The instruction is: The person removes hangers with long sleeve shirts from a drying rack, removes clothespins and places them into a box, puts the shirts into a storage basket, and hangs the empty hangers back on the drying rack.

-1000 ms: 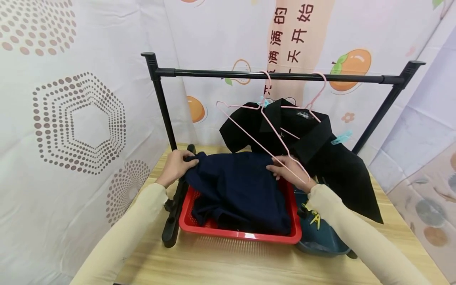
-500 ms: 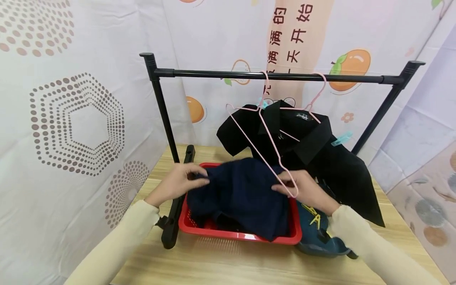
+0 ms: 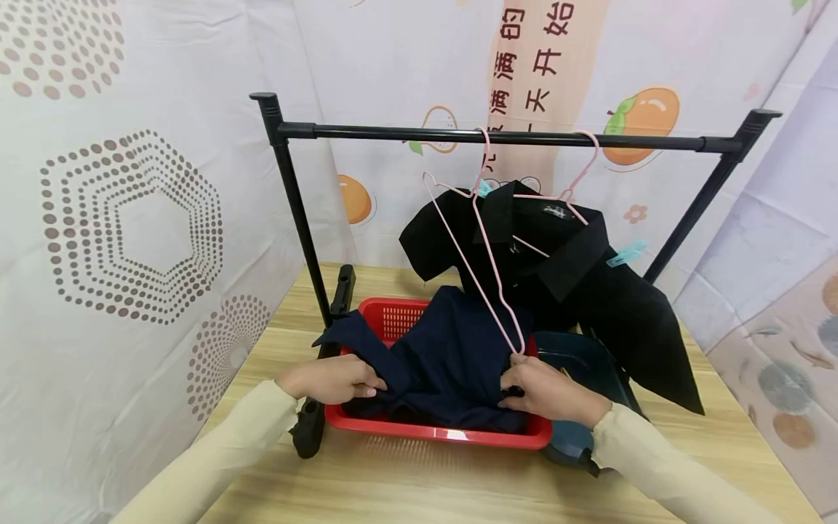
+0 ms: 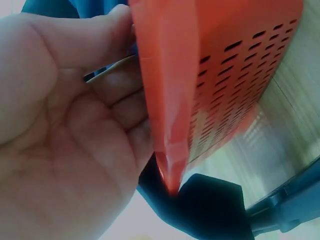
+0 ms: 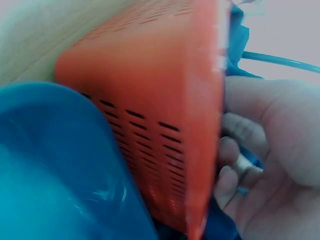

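A dark navy garment (image 3: 452,364) lies bunched in a red perforated basket (image 3: 428,434), one corner hanging over the left rim. My left hand (image 3: 332,378) reaches over the left side of the basket and pinches the cloth with thumb and curled fingers. On the other side my right hand (image 3: 550,389) grips the garment's right part, its fingers inside the rim. The lower tip of an unloaded pink hanger (image 3: 487,240) comes down by my right hand. Both wrist views show the basket's wall beside the palms; the fingertips there are partly hidden.
A black rack (image 3: 419,135) spans the table. A black collared shirt (image 3: 628,320) hangs from it on a second pink hanger, with light blue clips (image 3: 627,253). A dark blue basin (image 3: 576,356) stands against the basket's right side, partly under my right forearm.
Both hands have come lower and nearer, into the basket's front part. The garment's far edge has dropped, uncovering the basket's back left corner. The free pink hanger has swung round.
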`<state>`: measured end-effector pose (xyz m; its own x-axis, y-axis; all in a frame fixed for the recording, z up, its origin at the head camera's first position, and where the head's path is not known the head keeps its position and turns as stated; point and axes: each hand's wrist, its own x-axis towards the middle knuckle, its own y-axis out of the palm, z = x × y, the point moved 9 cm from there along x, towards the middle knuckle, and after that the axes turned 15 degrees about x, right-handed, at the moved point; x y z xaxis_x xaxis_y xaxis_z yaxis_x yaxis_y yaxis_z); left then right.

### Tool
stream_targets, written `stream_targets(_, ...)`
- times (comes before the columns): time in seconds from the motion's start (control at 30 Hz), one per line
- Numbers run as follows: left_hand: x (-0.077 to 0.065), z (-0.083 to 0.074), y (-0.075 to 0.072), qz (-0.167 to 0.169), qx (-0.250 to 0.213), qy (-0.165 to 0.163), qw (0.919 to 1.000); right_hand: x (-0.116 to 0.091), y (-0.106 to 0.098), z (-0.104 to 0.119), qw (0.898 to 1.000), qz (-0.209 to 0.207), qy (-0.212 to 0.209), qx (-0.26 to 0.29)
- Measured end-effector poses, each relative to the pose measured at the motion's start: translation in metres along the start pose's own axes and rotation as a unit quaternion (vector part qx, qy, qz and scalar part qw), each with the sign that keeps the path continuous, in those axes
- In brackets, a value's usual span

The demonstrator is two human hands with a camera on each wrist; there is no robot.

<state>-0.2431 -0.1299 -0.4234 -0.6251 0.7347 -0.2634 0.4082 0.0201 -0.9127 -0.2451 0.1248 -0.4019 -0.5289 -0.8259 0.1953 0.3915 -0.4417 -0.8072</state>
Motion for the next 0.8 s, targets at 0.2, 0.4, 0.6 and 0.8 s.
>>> stream_targets(0.2, -0.003, 0.005, -0.025, -0.091, 0.006, 0.028, 0.9954, -0.001, -0.005, -0.013, 0.997, 0.024, 0.059, 0.048)
stream_targets(0.4, -0.033, 0.069, -0.058, -0.240, -0.074, -0.144, 0.9571, -0.005, -0.063, -0.028, 0.984, -0.125, 0.062, 0.111)
stream_targets(0.6, -0.058, 0.135, -0.036, -0.228, -0.162, -0.317, 0.9064, -0.003, -0.087, -0.064, 0.952, -0.209, 0.182, 0.129)
stream_targets(0.8, -0.042, 0.150, -0.012, -0.192, -0.281, -0.325, 0.8823, 0.006, -0.070, -0.091, 0.901, -0.196, 0.315, 0.226)
